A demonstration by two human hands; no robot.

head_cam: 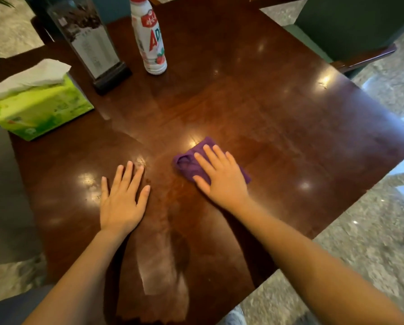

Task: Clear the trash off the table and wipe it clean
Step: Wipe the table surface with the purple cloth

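Observation:
A glossy dark wooden table (278, 95) fills the view. My right hand (220, 175) lies flat, fingers spread, pressing a crumpled purple cloth (187, 164) onto the middle of the tabletop; part of the cloth is hidden under the palm. My left hand (123, 198) rests flat on the wood beside it, fingers apart, holding nothing. A white plastic drink bottle (150, 41) with a red and white label stands upright at the far middle of the table.
A green tissue pack (39, 109) with a white tissue sticking out sits at the left edge. A clear menu stand (90, 45) on a dark base stands next to the bottle. A dark green chair (351, 26) is at the far right. Grey stone floor surrounds the table.

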